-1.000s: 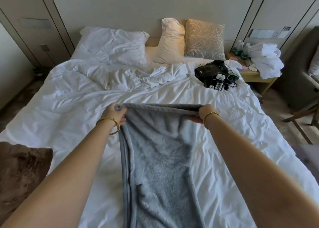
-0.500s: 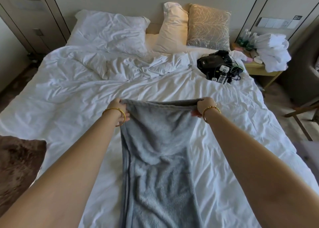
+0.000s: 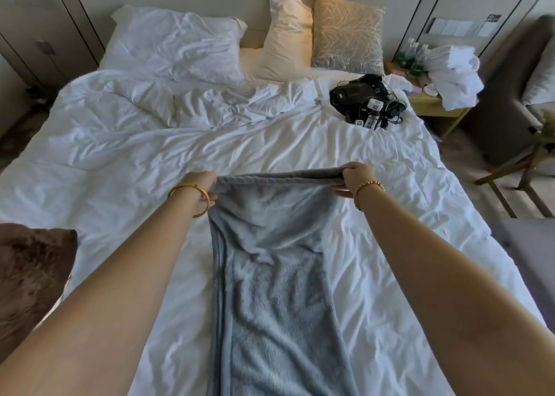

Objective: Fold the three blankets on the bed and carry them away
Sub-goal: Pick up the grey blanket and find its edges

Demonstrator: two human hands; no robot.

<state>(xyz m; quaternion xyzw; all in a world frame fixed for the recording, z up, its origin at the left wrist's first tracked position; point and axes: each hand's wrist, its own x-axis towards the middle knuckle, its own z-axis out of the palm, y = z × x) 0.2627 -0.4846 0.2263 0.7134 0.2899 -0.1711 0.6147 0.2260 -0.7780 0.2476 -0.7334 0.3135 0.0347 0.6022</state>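
Left hand (image 3: 201, 185) and right hand (image 3: 357, 176) each pinch one far corner of the grey fleece blanket (image 3: 276, 275), hands apart, far edge lifted. Blanket lies as a long strip on the rumpled white duvet (image 3: 150, 143). Brown furry blanket (image 3: 30, 275) at the bed's left edge.

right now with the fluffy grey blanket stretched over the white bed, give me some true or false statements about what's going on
1. Both hands grip the far edge of the fluffy grey blanket. True: the left hand and right hand each hold one end of it.
2. The grey blanket lies as a small folded square. False: it runs as a long strip toward the camera.
3. A pile of black gear with cables lies on the white bed near the nightstand side. True.
4. The brown furry blanket lies on top of the grey one. False: it sits apart at the left edge.
5. The wrists are bare. False: each has a gold bracelet.
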